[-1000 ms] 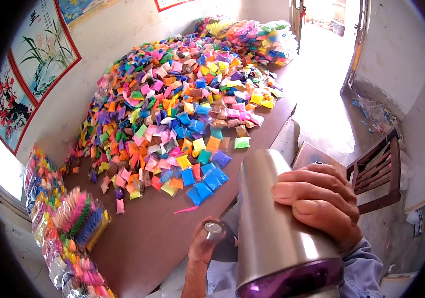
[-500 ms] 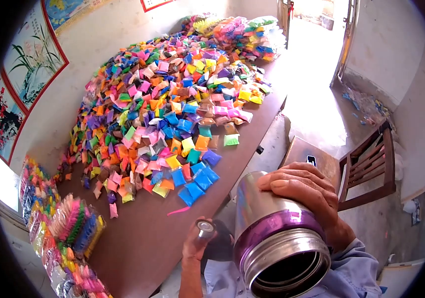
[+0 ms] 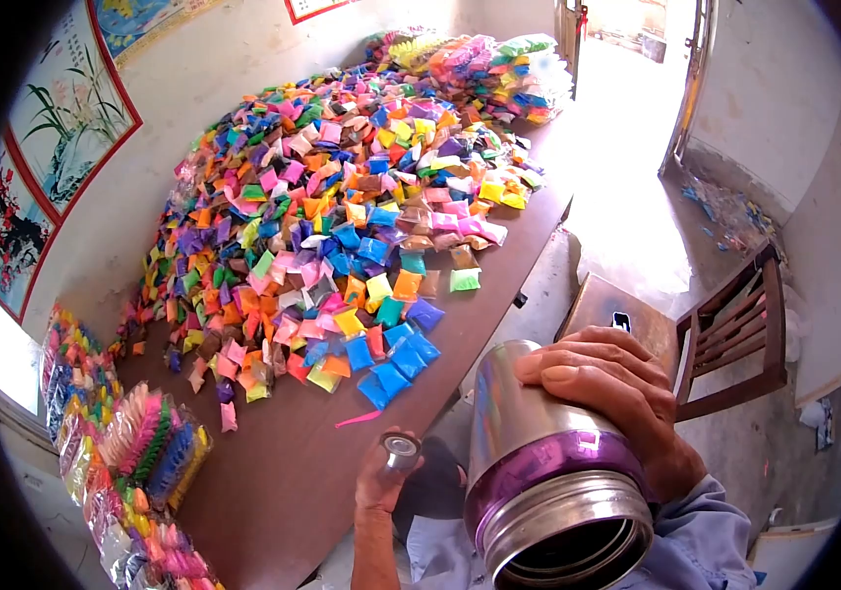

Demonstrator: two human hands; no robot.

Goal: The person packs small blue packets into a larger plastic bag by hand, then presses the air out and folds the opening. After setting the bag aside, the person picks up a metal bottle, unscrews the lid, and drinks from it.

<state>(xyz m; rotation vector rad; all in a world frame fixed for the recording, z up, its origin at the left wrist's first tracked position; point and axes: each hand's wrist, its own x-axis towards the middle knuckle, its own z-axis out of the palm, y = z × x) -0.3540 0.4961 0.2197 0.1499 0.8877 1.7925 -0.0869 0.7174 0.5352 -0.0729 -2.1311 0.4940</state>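
Observation:
My right hand (image 3: 617,388) is wrapped round a steel vacuum flask (image 3: 514,418) with a purple band below its threaded neck. The flask is tilted, its uncapped mouth facing me, and its inside looks dark. Lower and to the left, my left hand (image 3: 378,482) holds a small round silver lid (image 3: 400,447), its fingers partly hidden behind it. That hand is beside the near edge of the brown table (image 3: 273,482). On the table lies a big heap of small coloured packets (image 3: 312,226), with several blue packets (image 3: 396,366) closest to my hands.
Bundles of bagged coloured pieces (image 3: 150,447) line the table's left end, and larger clear bags (image 3: 499,74) sit at its far end. To the right are a wooden stool (image 3: 588,305) with a phone-like object (image 3: 621,322) on it and a wooden chair (image 3: 735,334). Beyond is a bright doorway (image 3: 627,118).
My left hand with the lid has shifted slightly left. The flask stays in my right hand at nearly the same tilt. The whole view has moved a little.

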